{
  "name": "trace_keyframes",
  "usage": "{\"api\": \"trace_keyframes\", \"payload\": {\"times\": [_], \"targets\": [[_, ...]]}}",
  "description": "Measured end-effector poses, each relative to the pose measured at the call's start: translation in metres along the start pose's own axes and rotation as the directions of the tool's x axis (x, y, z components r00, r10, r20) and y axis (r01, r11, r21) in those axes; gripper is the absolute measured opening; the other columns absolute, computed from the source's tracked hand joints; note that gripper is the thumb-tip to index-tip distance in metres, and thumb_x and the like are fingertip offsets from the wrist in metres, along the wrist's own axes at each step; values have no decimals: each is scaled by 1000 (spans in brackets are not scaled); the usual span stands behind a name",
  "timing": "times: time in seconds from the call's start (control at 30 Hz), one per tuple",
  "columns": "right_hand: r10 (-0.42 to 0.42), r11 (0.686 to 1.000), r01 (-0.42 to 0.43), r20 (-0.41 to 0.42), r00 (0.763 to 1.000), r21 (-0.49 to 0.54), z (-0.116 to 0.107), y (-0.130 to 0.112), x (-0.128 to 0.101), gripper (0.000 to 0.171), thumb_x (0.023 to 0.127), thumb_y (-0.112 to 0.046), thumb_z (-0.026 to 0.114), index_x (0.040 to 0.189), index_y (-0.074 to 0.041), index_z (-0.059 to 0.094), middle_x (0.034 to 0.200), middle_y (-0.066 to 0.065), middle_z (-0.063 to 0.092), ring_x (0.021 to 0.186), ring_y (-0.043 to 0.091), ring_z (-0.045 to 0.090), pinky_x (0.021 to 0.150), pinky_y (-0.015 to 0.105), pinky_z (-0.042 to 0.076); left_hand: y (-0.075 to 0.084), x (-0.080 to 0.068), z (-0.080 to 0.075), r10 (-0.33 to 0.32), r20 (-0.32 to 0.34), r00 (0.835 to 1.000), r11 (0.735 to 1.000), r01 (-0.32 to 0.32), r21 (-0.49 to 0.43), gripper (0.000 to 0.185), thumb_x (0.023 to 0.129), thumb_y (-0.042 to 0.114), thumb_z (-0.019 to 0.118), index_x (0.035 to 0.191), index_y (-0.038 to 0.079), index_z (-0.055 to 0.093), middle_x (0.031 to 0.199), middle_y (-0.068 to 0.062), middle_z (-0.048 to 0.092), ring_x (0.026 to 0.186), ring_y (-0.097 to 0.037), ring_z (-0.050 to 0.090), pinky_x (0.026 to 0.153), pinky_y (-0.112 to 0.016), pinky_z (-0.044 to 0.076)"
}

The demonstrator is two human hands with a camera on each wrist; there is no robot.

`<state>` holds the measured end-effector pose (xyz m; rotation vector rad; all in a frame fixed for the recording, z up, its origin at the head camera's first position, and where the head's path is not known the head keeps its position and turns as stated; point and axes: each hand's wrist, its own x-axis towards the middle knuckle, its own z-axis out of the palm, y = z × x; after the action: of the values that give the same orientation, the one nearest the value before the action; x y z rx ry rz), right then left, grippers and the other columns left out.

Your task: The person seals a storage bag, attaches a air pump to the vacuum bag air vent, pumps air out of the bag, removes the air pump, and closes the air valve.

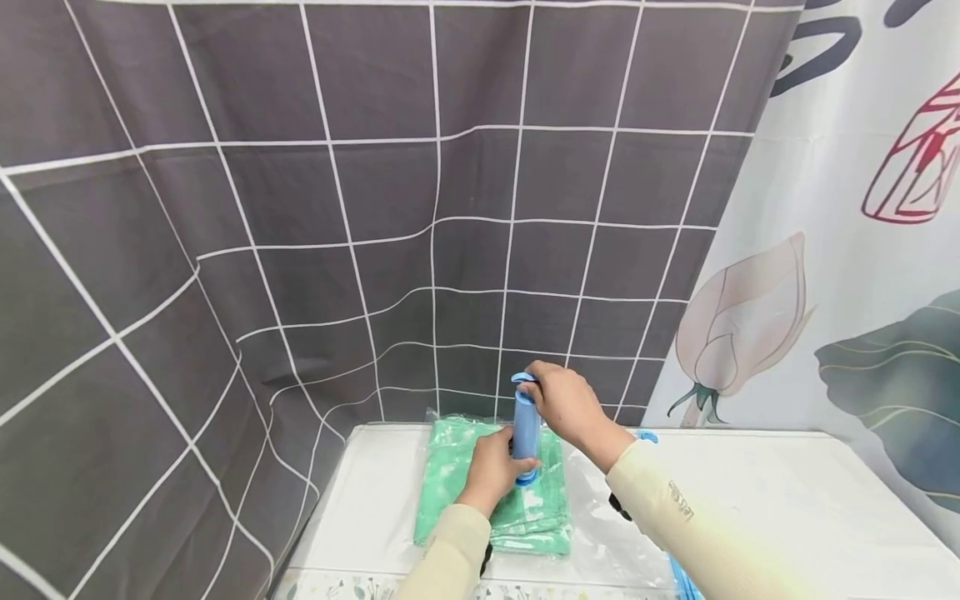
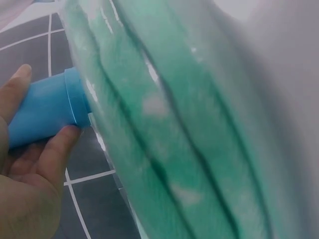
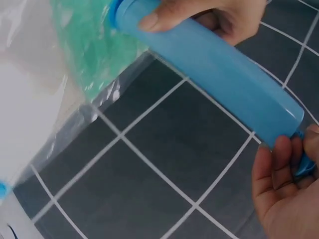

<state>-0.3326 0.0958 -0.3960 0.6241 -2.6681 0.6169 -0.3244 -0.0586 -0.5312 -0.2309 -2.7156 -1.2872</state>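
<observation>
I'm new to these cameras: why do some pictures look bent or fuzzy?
Head view: the wide lens bows the wall tiles. Left wrist view: the green cloth in its bag sits very close and looks soft. Right wrist view: the blue pump is fairly sharp, with faint glare on the plastic bag.

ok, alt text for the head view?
Both hands hold an upright blue pump on a clear bag of green cloth on a white table: left hand at its base, right hand at its top. Grey grid curtain behind.

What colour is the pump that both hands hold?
The pump is light blue; the right wrist view shows it best.
</observation>
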Motion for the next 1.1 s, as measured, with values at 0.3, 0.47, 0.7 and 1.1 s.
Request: {"api": "trace_keyframes", "payload": {"times": [0.3,0.47,0.7,1.1], "targets": [[-17,998,20,-48,999,63,-32,-6,17,23,115,-24,69,120,-3,76,97,10,79,73,18,64,70,40,58,2,0,-3,1,7,1000,1000,-1,15,52,92,23,97,134,2,76,121,-17,85,106,-32,85,91,-49,72],[-56,996,63,-105,993,57,-78,-20,35,24,115,-24,69,120,-3,77,92,10,78,72,21,64,71,42,56,3,0,-3,8,0,1000,1000,-8,2,52,92,23,98,135,2,77,122,-18,86,108,-34,85,92,-50,72],[-61,996,69,-150,987,50,-113,-29,47,27,116,-25,67,126,-2,76,90,11,73,71,23,57,70,38,48,1,-2,-2,18,-9,1000,1000,-18,-2,53,92,22,97,136,0,76,122,-19,85,108,-35,85,92,-50,73],[-65,997,68,-92,994,39,-45,-11,24,22,114,-24,69,119,-4,76,101,11,79,80,25,70,77,50,63,1,0,-1,21,-9,1000,1000,-20,12,52,92,23,98,134,2,77,120,-17,86,106,-33,85,91,-50,72]]}}
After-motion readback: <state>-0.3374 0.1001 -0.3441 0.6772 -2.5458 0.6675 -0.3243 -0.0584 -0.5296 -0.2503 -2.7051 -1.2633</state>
